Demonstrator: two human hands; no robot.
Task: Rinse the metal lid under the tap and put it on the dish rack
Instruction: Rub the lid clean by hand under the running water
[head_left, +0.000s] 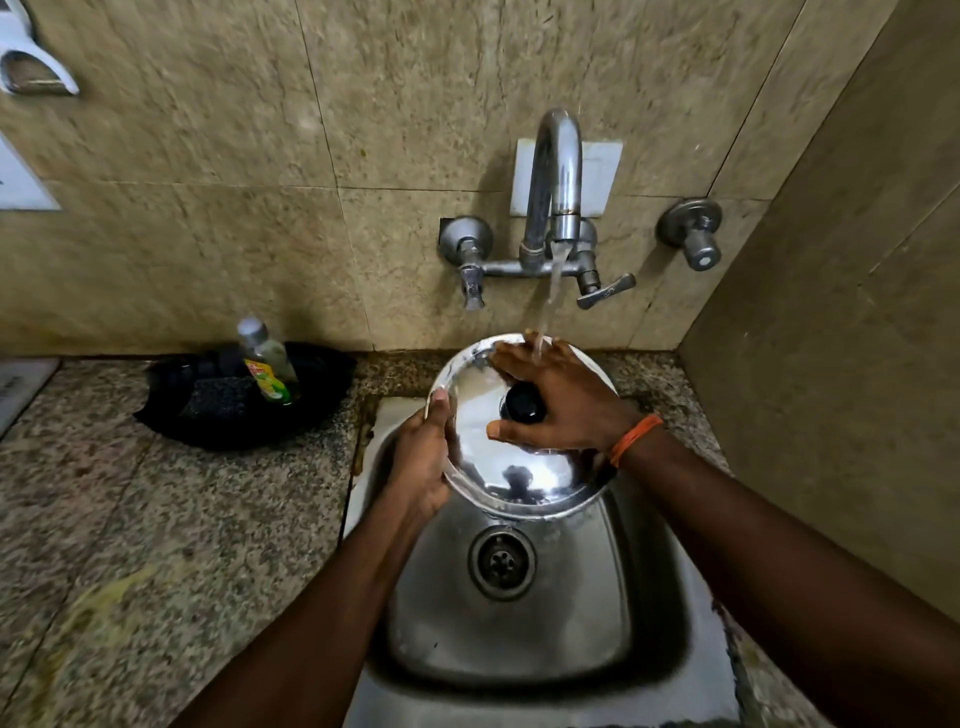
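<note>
Under tap (556, 176): metal lid (511, 467), both hands, no legible txt.

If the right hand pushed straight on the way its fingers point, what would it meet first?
Probably the water stream already falling on the right hand, then the tiled wall behind the metal lid; depth is unclear.

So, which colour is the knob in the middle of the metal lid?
Black. The knob shows in the head view, beside the right hand.
</note>
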